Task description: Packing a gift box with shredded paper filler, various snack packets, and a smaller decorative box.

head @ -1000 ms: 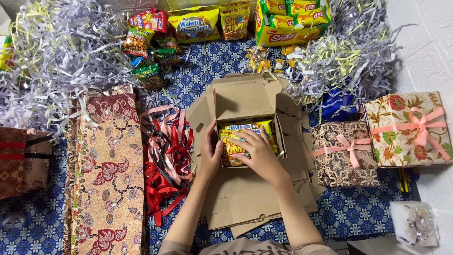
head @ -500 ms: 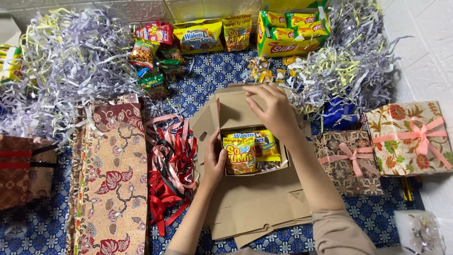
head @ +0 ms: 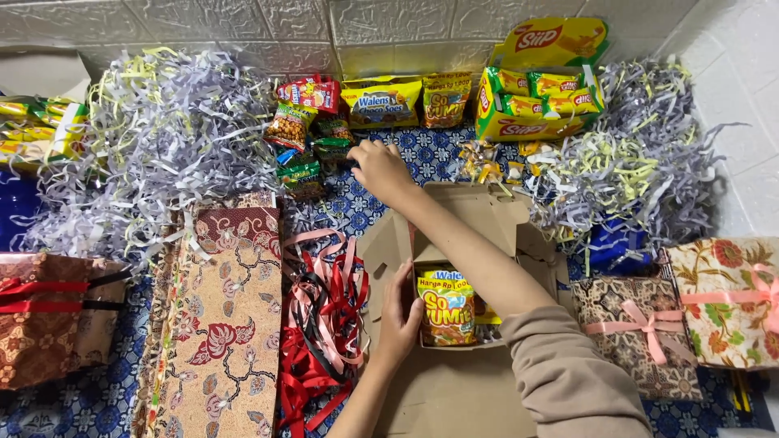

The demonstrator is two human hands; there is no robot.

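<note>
Reaching across the blue patterned mat (head: 422, 158), the right hand (head: 381, 169) sits fingers-down on the small green snack packets (head: 324, 150) by the back row — whether it's actually pinched one, can't tell; fingertips are hidden from this angle. Left hand (head: 399, 320) is pressed flat vs. the left wall of the open cardboard box (head: 454, 219), fingers together, bracing rather than gripping. Yellow snack packs (head: 445, 308) already stand upright inside, filling much of the box.

Risks as I judge them: the right forearm passes straight over the box's raised back flap, so pulling back low could fold the flap in or drag the box. The green packets are piled loose next to a red packet (head: 308, 93) & a nut bag (head: 290, 126) — a blind grab may lift two or scatter them. Shredded paper (head: 162, 130) lies near on the left and could snag. The box is near full; another pack may tip those standing. Ribbons (head: 324, 316) lie just beside the left wrist.
</note>
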